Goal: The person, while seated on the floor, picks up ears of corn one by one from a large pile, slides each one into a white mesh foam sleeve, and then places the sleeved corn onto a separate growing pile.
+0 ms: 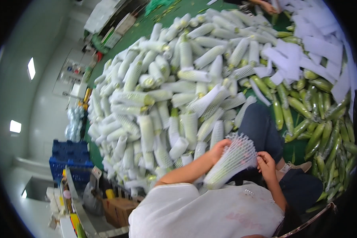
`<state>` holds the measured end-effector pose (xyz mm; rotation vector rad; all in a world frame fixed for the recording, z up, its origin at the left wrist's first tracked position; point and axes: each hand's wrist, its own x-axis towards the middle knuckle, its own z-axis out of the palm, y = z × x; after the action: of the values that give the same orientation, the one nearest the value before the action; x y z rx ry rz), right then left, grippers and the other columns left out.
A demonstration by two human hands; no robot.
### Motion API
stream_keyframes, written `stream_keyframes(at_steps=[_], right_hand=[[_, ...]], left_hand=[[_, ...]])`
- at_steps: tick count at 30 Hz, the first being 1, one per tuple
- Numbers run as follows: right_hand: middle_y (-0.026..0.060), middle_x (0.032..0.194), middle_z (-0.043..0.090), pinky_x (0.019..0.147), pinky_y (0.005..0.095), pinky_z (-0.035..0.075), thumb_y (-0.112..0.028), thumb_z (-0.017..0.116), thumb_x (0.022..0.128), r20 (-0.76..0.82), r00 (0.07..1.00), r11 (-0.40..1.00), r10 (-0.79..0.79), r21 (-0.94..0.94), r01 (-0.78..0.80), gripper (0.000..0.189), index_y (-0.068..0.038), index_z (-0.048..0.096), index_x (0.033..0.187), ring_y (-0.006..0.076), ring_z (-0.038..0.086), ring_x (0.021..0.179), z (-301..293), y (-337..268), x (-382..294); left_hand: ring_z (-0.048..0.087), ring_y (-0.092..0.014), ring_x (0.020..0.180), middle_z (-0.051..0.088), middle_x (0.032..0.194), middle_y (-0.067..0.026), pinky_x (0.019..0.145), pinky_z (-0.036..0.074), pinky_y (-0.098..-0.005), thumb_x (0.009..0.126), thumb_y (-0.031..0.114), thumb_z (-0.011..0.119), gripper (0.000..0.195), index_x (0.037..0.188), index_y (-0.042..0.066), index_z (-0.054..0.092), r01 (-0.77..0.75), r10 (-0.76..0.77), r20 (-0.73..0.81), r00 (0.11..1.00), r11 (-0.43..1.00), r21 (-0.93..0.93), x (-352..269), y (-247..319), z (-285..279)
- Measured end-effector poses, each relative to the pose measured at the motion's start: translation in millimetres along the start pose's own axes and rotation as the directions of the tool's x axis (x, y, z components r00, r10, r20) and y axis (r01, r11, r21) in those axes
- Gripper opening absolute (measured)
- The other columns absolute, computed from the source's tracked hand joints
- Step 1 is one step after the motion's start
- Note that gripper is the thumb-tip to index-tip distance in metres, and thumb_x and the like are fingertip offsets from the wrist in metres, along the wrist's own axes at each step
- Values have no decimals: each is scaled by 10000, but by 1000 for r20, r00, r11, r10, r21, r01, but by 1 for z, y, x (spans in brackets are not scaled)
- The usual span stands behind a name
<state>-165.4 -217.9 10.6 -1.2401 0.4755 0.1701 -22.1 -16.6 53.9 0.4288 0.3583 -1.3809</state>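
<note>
In front of my white shirt is a white foam net sleeve point(233, 160), its mesh spread wide at the upper end. Pale green shows through its lower part, where a long vegetable seems to lie inside. My left hand point(220, 149) grips the sleeve from its far left side, with some fingers hidden behind the mesh. At the right edge of the flared mesh, my right hand point(266, 163) pinches the net between thumb and fingers. Close beyond my hands begins a large heap of net-sleeved vegetables point(190, 126).
Bare long green vegetables point(318, 134) in clear film are piled at right. Flat white foam sleeves point(321, 53) lie over them. Another person's hand point(268, 7) is at the top. Blue plastic crates point(70, 157) and a cardboard box point(119, 209) stand at left.
</note>
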Motion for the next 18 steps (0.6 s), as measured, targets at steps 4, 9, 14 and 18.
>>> stream_keyframes(at_steps=[4,9,14,18], right_hand=[[5,702,549,433,162,356,-148,512,879,-78,996,999,36,-39,-39,213,-72,543,1076,42,461,537,-9,18,4],[-5,691,548,420,156,336,-162,509,888,-200,976,994,90,-47,-102,177,-84,562,1038,30,438,511,-57,40,1],[-3,688,546,423,155,339,-167,498,901,-354,932,996,72,-18,-84,161,-66,560,1011,25,429,489,-89,54,-27],[13,675,552,432,189,341,-121,501,886,-460,887,998,45,-25,-63,132,-51,569,975,47,435,496,-99,62,-59]], left_hand=[[486,-194,1101,546,1192,-102,967,349,-301,827,229,495,417,1175,2,536,282,118,-353,928,398,873,-135,44,-16],[436,-226,1175,516,1226,-125,1019,295,-343,835,215,491,458,1269,70,461,553,588,-261,766,-395,733,-210,132,14],[547,-161,977,577,1063,-88,841,422,-305,862,157,449,312,1148,44,506,-260,896,224,384,-128,957,-92,159,50],[586,-168,870,619,933,-71,773,460,-302,856,89,446,231,1044,29,565,-251,669,240,704,-83,964,76,142,17]])
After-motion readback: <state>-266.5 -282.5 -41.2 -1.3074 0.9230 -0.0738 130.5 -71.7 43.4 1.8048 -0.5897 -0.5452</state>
